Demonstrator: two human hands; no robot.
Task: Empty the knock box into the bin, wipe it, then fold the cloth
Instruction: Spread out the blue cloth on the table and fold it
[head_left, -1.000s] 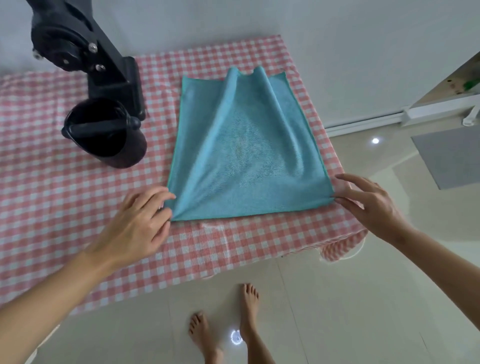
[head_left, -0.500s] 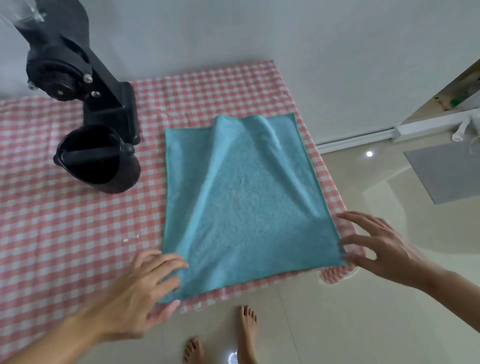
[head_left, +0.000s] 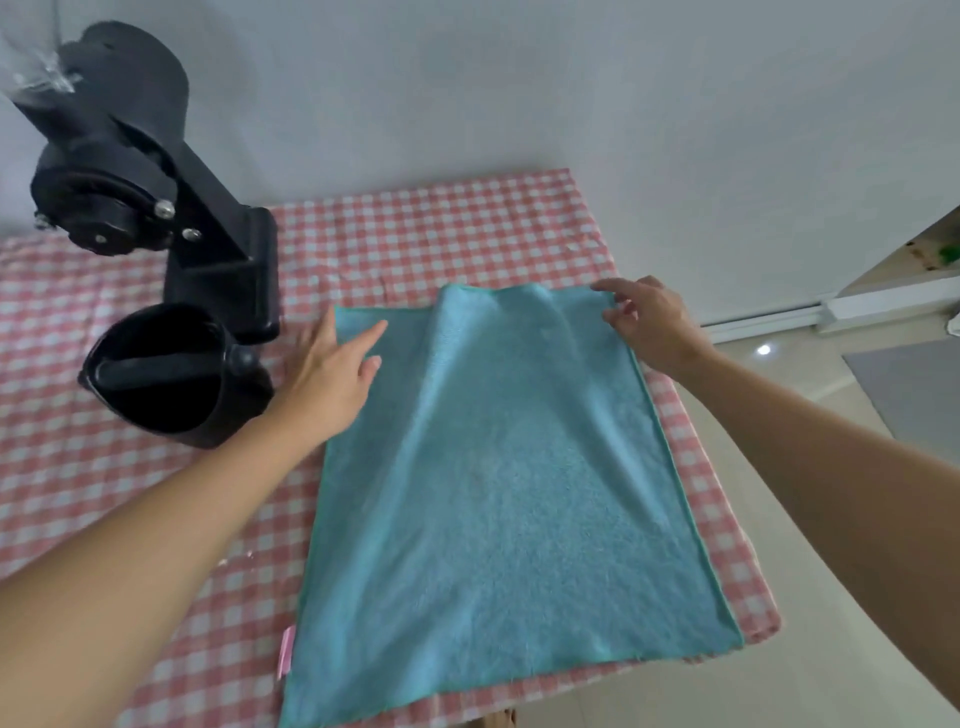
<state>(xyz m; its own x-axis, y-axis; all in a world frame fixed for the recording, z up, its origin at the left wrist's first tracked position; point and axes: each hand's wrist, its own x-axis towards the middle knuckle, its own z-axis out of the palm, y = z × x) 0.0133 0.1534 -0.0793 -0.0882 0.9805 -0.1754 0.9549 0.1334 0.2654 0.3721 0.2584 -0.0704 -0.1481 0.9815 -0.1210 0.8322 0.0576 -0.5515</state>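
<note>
A blue cloth lies spread on the red-and-white checked table, with two soft ridges running toward its far edge. My left hand rests with straight fingers on the cloth's far left corner. My right hand is at the far right corner, fingertips and thumb pinching the cloth's edge. The black knock box stands upright left of the cloth, just beside my left wrist, its bar across an empty dark inside.
A black grinder-like machine stands behind the knock box at the far left. The table's right and near edges lie close to the cloth, with tiled floor beyond. A white wall runs behind the table.
Both hands have left the cloth's near corners and reached forward to its far corners. The view has tilted, and the cloth now lies closer to the table's near edge.
</note>
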